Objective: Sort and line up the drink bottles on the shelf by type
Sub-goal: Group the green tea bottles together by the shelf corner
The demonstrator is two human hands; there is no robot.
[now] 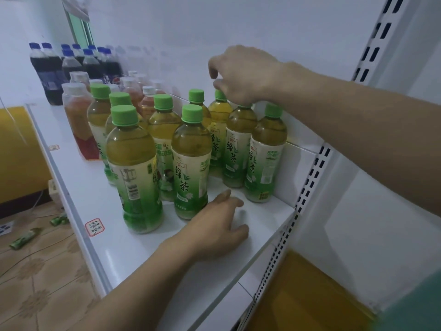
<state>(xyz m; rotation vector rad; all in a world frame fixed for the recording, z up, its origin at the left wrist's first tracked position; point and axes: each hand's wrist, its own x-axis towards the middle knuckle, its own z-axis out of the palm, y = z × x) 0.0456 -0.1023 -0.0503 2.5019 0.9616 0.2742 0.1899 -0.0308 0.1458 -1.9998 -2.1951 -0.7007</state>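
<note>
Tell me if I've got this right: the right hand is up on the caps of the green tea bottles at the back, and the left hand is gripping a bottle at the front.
Not quite. The head view shows the left hand holding nothing; it rests on the white shelf beside the front green tea bottle. The right hand is on the back bottles' caps, as you said.

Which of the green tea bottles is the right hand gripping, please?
The right hand holds the back bottle by its cap, second from the shelf's right end; the others stand untouched.
</note>
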